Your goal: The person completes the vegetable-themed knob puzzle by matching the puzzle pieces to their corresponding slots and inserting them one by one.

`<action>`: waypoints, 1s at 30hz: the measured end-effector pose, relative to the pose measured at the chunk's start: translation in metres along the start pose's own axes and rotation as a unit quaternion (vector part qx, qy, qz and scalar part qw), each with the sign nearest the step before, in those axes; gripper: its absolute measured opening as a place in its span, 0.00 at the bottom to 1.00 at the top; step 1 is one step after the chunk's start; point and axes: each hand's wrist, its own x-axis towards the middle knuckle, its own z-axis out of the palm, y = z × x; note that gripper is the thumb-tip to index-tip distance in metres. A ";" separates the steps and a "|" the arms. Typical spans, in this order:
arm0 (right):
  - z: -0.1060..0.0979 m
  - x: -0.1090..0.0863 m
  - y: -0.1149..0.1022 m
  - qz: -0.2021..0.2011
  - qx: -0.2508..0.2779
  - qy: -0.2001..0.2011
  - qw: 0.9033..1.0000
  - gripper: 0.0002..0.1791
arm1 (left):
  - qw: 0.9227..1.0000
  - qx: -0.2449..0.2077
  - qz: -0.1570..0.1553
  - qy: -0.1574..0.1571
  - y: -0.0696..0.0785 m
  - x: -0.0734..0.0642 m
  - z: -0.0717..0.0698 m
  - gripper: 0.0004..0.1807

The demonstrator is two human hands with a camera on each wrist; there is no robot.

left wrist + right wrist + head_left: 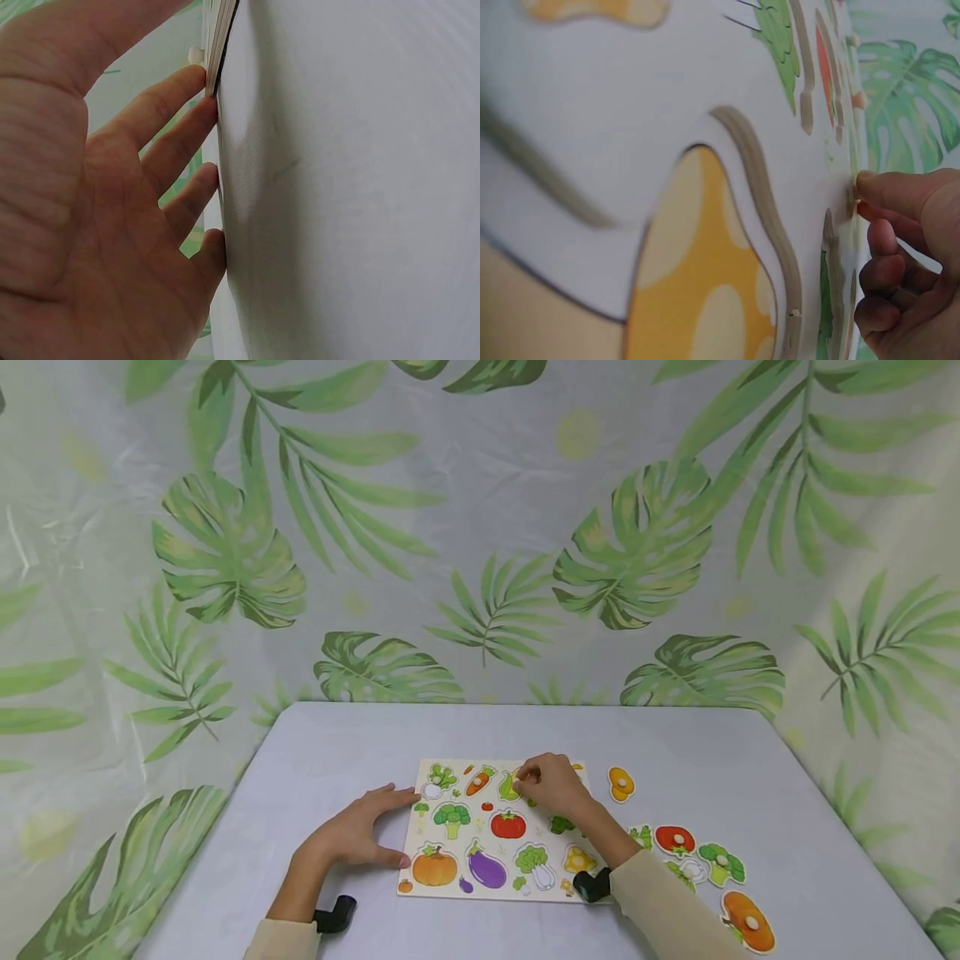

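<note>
A white wooden vegetable puzzle board [420,832] lies on the table, with pictures of a pumpkin, eggplant, tomato, broccoli and others. The left hand [358,828] rests at its left edge, thumb and fingers spread; in the left wrist view two fingertips touch the side of the board [220,49]. Near the board's upper middle, the right hand [557,787] pinches a green-and-yellow puzzle piece [507,787] with thumb and index finger, the other fingers curled. Part of that piece is hidden behind the hand. The right wrist view has the fingertips [866,180] at the board's surface.
Right of the board lie loose knobbed pieces: an orange-yellow one [621,784], a tomato [675,840], a broccoli [722,864] and a pumpkin [747,922]. Some overlap. A leaf-patterned curtain [495,527] hangs behind the white table [360,735].
</note>
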 end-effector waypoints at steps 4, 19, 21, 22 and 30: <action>-0.001 -0.001 0.000 0.000 0.004 -0.002 1.000 0.04 | 1.000 -0.003 -0.001 0.001 0.002 0.000 -0.001 0.52; -0.018 -0.007 0.004 -0.006 -0.003 -0.004 1.000 0.10 | 1.000 0.002 0.002 0.000 0.002 0.000 -0.002 0.52; -0.022 -0.008 0.005 -0.007 -0.006 -0.003 1.000 0.10 | 1.000 0.002 0.001 0.000 0.002 0.000 -0.001 0.52; -0.023 -0.008 0.006 -0.008 -0.006 -0.002 1.000 0.10 | 1.000 0.003 0.001 0.000 0.002 0.000 -0.001 0.52; -0.036 -0.015 0.015 -0.020 -0.007 0.012 1.000 0.09 | 1.000 0.002 0.001 -0.001 0.001 -0.001 -0.001 0.52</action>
